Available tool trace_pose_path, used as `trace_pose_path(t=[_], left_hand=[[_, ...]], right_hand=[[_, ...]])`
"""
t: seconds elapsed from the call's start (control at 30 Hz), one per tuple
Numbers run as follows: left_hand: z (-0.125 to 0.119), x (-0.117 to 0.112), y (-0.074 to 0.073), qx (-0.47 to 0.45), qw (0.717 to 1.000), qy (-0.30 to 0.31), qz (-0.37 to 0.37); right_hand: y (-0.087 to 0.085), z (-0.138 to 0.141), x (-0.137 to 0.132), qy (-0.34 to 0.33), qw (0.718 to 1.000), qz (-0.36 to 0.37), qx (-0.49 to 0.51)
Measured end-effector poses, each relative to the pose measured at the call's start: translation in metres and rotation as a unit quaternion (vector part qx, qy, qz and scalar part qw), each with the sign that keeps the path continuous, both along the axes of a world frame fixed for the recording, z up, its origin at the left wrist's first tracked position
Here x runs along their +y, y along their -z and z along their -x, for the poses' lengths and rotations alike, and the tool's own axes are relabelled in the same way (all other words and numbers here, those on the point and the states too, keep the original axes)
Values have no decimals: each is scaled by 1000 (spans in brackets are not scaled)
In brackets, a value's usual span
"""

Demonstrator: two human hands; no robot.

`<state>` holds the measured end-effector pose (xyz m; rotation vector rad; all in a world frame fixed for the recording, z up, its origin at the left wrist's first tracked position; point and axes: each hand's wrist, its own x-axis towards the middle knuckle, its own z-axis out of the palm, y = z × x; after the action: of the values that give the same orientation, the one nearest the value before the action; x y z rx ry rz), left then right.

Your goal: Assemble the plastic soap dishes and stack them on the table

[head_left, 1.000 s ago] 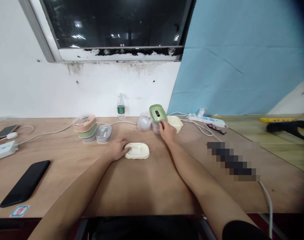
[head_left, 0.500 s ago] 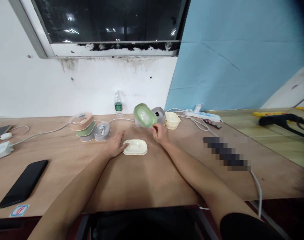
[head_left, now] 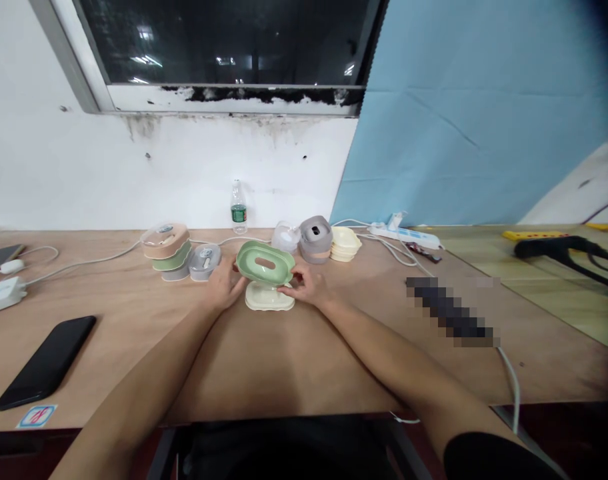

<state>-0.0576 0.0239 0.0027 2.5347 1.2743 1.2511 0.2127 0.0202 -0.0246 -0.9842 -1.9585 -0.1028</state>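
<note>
Both ends of a green oval plastic tray with a slot in its middle (head_left: 281, 269) are between my hands. My left hand (head_left: 223, 287) grips its left end, and my right hand (head_left: 310, 287) pinches the right end. The green tray is tilted, so its slotted face shows. Just below and partly behind it, a cream oval plastic dish (head_left: 269, 303) lies on the table; its back edge is hidden. I cannot tell whether the two pieces touch.
Left of my hands stand stacked pink, green and grey boxes (head_left: 167, 247) and a grey box (head_left: 205, 261). Behind are a bottle (head_left: 239, 212), clear lids (head_left: 285, 237), grey pieces (head_left: 316, 240) and cream dishes (head_left: 345, 244). A phone (head_left: 47, 362) lies front left; a power strip (head_left: 407, 236) back right.
My right hand has brought the green tray from the back right down over the cream dish. My left hand has left the cream dish and taken the tray's left end.
</note>
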Motion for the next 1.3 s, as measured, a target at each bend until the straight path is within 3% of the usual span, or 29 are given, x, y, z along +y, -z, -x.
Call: trace_pose_path(t=[0.27,0.63,0.77,0.9,1.0,1.13,1.3], left_hand=[[5,4,2,44,996,-49,-60],[2,0,5,63,991,14,-116],[-3,2,8,94,994,6,-64],[-4,7,12,141,986,-40,84],[-4,9,14,167,972,-20,167],[-7,7,12,184,967,38,175],[-9,3,9,216,961,26,169]], right_hand=[[3,-3,4,13,998,35,49],[-10,-1,-3,27,997,30,72],[-15,-1,3,22,995,92,36],[-17,-3,12,-1,970,227,-88],[-19,-6,16,-21,949,288,-128],[-19,-9,15,-34,947,287,-142],[-13,-9,15,-12,951,278,-134]])
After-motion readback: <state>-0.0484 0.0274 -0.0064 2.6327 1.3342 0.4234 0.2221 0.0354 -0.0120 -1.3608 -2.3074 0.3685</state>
